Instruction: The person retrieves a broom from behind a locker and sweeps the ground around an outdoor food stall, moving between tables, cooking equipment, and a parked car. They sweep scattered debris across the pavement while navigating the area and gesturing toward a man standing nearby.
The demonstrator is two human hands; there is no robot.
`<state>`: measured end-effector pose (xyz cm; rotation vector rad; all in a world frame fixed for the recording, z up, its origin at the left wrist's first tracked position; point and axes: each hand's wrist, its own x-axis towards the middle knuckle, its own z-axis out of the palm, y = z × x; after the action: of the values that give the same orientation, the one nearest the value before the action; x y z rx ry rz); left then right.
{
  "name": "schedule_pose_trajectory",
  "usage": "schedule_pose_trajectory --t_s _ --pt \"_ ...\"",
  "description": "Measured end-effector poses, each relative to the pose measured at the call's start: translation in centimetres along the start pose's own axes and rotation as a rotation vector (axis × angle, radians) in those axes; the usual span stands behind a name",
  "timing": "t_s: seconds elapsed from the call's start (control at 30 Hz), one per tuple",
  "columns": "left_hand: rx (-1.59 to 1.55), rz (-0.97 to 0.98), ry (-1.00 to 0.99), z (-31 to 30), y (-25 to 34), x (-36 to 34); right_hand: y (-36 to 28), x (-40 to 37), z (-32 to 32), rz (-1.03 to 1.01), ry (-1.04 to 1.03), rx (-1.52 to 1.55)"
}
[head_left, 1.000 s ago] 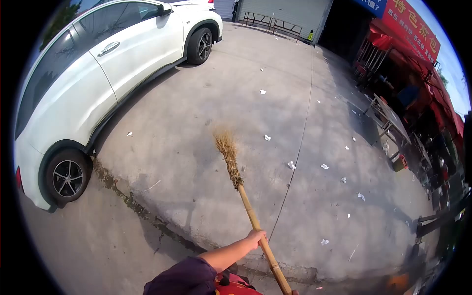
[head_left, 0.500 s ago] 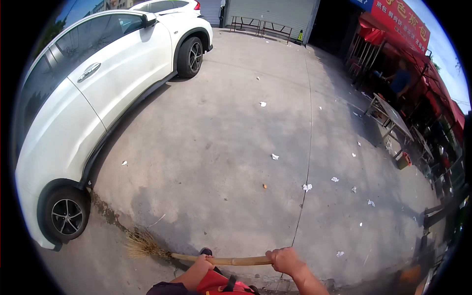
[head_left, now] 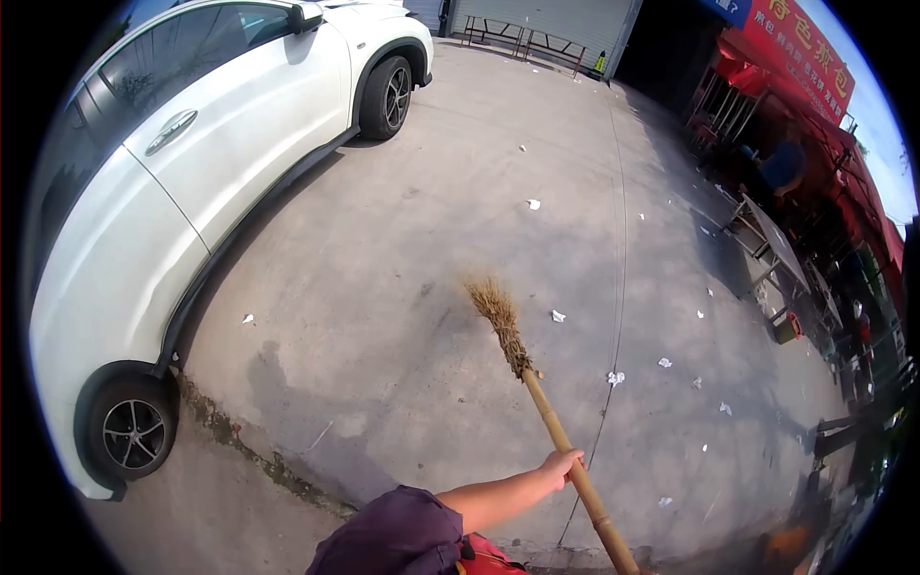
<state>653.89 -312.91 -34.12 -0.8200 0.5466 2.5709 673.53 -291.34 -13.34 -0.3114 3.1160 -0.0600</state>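
Note:
My left hand (head_left: 563,467) is wrapped round the bamboo handle of a broom (head_left: 548,410), with the arm stretched out to the right. The handle runs from the bottom edge up and left to straw bristles (head_left: 496,311) over the concrete ground, blurred at their tips. My right hand is out of sight, and the handle's lower end leaves the frame at the bottom. A crumpled white paper scrap (head_left: 558,316) lies just right of the bristles. Another scrap (head_left: 615,379) is right of the handle, by the ground seam.
A white car (head_left: 259,105) stands along the left. More white scraps are scattered over the concrete (head_left: 402,249). At right, a person (head_left: 784,165) is under a red canopy by a table (head_left: 772,235). Metal benches (head_left: 522,40) stand before a shutter at the back.
The broom has swung from low left up to the middle, its bristles now pointing forward. My left hand has moved right with the handle. My right hand has dropped out of view.

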Motion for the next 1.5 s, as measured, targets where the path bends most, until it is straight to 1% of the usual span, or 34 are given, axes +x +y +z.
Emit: schedule_pose_trajectory --t_s 0.03,0.1,0.13,0.17,0.2,0.23,0.27,0.3,0.33,0.4,0.43,0.5,0.53,0.57,0.63,0.7,0.73,0.8,0.83,0.9,0.93,0.97,1.0,1.03,1.07,1.1,1.13,1.17,1.2,1.27,1.3,1.4,1.43,1.5 --pt "0.017 0.024 0.023 -0.2 0.1 -0.2 1.7 0.0 0.9 -0.011 -0.013 -0.022" --pt "0.007 0.085 0.102 -2.2 0.5 -1.0 0.1 2.5 0.2 0.135 -0.343 -0.043" --pt "-0.034 0.123 0.203 -3.7 1.2 -2.1 -0.1 3.4 1.8 0.09 -0.416 -0.062" --pt "-0.059 0.171 0.256 -5.7 2.1 -2.9 -0.2 4.6 3.5 -0.151 -0.347 -0.083" --pt "-0.127 0.222 0.332 -7.9 3.1 -3.6 -0.7 5.6 5.6 -0.178 -0.331 -0.029" --pt "-0.197 0.227 0.428 -10.5 4.2 -3.8 -1.2 6.9 7.4 -0.223 -0.388 0.031" --pt "-0.284 0.242 0.562 -13.1 5.1 -3.8 -2.5 8.3 8.7 -0.223 -0.465 0.114" --pt "-0.397 0.289 0.563 -16.0 6.0 -4.7 -4.6 9.7 9.5 -0.348 -0.345 0.09" --pt "-0.487 0.317 0.657 -18.4 6.9 -5.5 -7.0 11.1 10.3 -0.465 -0.217 0.067" --pt "-0.567 0.409 0.628 -24.7 9.0 -7.9 -10.3 14.9 12.7 -0.606 -0.274 0.078" --pt "-0.625 0.411 0.638 -27.3 10.6 -9.9 -13.7 16.2 12.8 -0.68 -0.277 0.102" --pt "-0.732 0.451 0.737 -34.1 14.0 -12.9 -21.3 18.1 13.1 -0.83 -0.303 0.13" --pt "-0.781 0.502 0.774 -36.2 15.9 -15.1 -25.1 18.7 13.5 -0.907 -0.33 0.135" --pt "-0.831 0.555 0.813 -38.5 17.7 -17.3 -28.9 19.1 13.7 -0.948 -0.376 0.157" --pt "-0.815 0.52 0.77 -44.7 21.4 -20.5 -35.8 19.2 14.3 -1.008 -0.454 0.183" --pt "-0.815 0.575 0.857 -48.4 26.2 -22.7 -42.6 19.6 14.9 -1.044 -0.507 0.189" --pt "-0.817 0.59 0.901 -49.8 28.4 -23.2 -45.8 19.8 15.1 -1.054 -0.498 0.196" --pt "-0.851 0.58 0.91 -52.3 33.9 -23.2 -51.5 20.8 15.4 -1.078 -0.473 0.212" --pt "-0.868 0.572 0.917 -53.4 35.9 -22.7 -53.3 21.6 15.2 -1.051 -0.475 0.217" --pt "-0.71 0.555 0.845 -55.2 39.2 -19.2 -56.0 22.9 14.4 -1.005 -0.481 0.229" --pt "-0.633 0.605 0.836 -53.7 40.3 -17.0 -55.5 23.9 14.4 -0.947 -0.457 0.251" --pt "-0.564 0.512 0.829 -51.6 41.5 -14.7 -54.5 24.7 13.9 -0.899 -0.421 0.222" --pt "-0.525 0.549 0.752 -48.1 41.7 -13.0 -53.0 25.1 13.2 -0.846 -0.38 0.194" --pt "-0.5 0.47 0.813 -43.4 42.3 -11.8 -50.8 25.0 12.7 -0.728 -0.378 0.222" --pt "-0.425 0.403 0.759 -40.9 41.6 -9.2 -48.4 24.2 12.1 -0.605 -0.367 0.249" --pt "-0.331 0.327 0.75 -36.8 41.2 -8.0 -46.2 23.1 11.2 -0.584 -0.376 0.276" --pt "-0.266 0.244 0.691 -33.7 40.4 -6.3 -43.9 22.0 10.3 -0.563 -0.384 0.303" --pt "-0.178 0.254 0.638 -30.7 39.0 -4.4 -42.2 20.6 9.6 -0.538 -0.419 0.295" --pt "-0.149 0.221 0.551 -26.7 39.2 -5.6 -41.3 19.6 9.1 -0.49 -0.46 0.264" --pt "0.025 0.219 0.31 -23.2 36.5 -2.7 -39.5 17.8 8.5 -0.365 -0.535 0.195" --pt "0.073 0.215 0.332 -20.6 35.7 -3.7 -38.3 16.9 8.3 -0.318 -0.555 0.171" --pt "0.11 0.206 0.308 -17.7 31.4 -4.2 -35.0 14.7 8.3 -0.245 -0.606 0.14" --pt "0.117 0.202 0.312 -18.0 30.1 -4.8 -33.9 14.2 8.4 -0.238 -0.624 0.14" --pt "0.03 0.142 0.325 -20.4 28.5 -7.0 -32.2 13.5 8.9 -0.25 -0.659 0.146"
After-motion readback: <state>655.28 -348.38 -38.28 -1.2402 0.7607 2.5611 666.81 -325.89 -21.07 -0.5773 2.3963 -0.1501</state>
